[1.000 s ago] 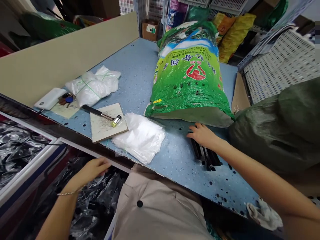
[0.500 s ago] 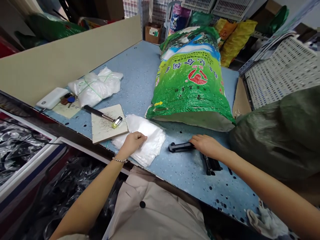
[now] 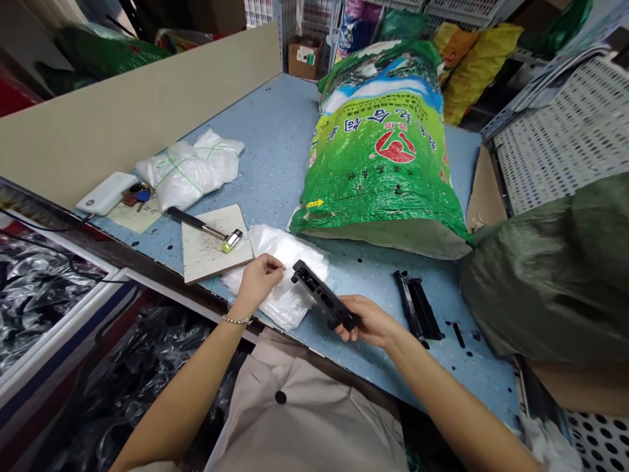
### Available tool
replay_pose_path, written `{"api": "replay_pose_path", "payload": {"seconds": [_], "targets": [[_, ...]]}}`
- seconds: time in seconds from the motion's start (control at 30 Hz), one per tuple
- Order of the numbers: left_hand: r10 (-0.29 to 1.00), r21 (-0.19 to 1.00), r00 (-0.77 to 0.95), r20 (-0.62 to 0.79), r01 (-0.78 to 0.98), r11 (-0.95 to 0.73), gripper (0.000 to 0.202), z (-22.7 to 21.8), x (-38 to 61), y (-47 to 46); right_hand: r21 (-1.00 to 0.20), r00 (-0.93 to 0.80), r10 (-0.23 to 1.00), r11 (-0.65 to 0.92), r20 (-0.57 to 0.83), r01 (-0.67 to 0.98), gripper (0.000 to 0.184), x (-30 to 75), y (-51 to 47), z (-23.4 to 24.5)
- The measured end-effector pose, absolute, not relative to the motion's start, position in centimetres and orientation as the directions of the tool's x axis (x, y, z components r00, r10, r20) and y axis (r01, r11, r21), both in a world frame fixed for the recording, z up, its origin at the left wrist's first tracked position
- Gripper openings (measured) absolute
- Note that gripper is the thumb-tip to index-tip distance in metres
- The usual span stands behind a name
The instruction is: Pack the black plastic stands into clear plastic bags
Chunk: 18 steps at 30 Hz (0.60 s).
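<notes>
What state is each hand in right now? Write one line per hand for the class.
Left hand: fingers curled on clear plastic bags, grip cannot be told.
Right hand: closed, holding a black bracket.

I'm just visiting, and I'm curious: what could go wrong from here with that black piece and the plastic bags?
The black bracket in the right hand hangs just over the clear plastic bags, so its hard corners might snag or tear them. The left hand rests on that stack near the table edge, so the bags could slide off onto the black plastic wrap below. The small mallet on its board sits close by and might get knocked.
</notes>
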<state>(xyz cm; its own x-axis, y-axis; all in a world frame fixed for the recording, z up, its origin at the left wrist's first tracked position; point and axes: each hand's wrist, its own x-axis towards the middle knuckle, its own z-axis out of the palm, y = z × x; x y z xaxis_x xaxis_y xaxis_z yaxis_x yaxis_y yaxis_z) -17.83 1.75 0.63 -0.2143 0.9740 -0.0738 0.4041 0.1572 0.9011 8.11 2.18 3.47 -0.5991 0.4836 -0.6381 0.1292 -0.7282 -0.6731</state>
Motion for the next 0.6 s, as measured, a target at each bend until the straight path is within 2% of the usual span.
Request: {"api": "replay_pose_path", "payload": {"seconds": [0.07, 0.13, 0.17, 0.23, 0.3, 0.37, 0.47, 0.57, 0.6], "targets": [[0.985, 0.832, -0.142, 0.096, 0.555, -0.001, 0.023, 0.7, -18.1, 1.5, -0.607, -0.575, 0.483, -0.794, -0.660, 0.029, 0.023, 7.7, 1.8, 2.3], [0.974, 0.712, -0.018, 0.225, 0.686, -0.151, 0.033, 0.8, -18.2, 1.3, -0.538, -0.585, 0.490, -0.836, -0.647, -0.106, 0.022, 7.4, 1.5, 1.6], [0.969, 0.676, 0.022, 0.245, 0.713, -0.187, 0.038, 0.9, -18.1, 1.2, -0.490, -0.604, 0.480, -0.856, -0.636, -0.164, 0.023, 7.1, 1.3, 1.4], [0.968, 0.677, 0.040, 0.248, 0.707, -0.203, 0.047, 1.4, -17.8, 1.0, -0.395, -0.650, 0.438, -0.891, -0.621, -0.223, 0.027, 6.2, 0.9, 1.1], [0.963, 0.717, 0.030, 0.268, 0.662, -0.220, 0.053, 2.2, -17.1, 0.5, -0.380, -0.664, 0.422, -0.899, -0.618, -0.218, 0.030, 4.7, 0.4, 1.0], [0.948, 0.731, 0.082, 0.309, 0.616, -0.292, 0.057, 3.3, -16.2, -0.6, -0.521, -0.595, 0.519, -0.832, -0.614, -0.188, 0.031, 3.1, -0.2, 0.9], [0.882, 0.692, 0.311, 0.354, 0.547, -0.471, 0.065, 4.7, -14.8, -3.0, -0.807, -0.382, 0.764, -0.586, -0.520, -0.074, 0.029, 1.5, -0.5, 0.8], [0.800, 0.635, 0.491, 0.343, 0.507, -0.583, 0.070, 4.9, -14.0, -5.0, -0.908, -0.226, 0.881, -0.415, -0.415, 0.050, 0.024, 1.3, -0.5, 0.9], [0.792, 0.611, 0.514, 0.328, 0.525, -0.593, 0.070, 4.7, -13.9, -5.3, -0.916, -0.218, 0.890, -0.395, -0.401, 0.072, 0.032, 1.5, -0.6, 1.1]]}}
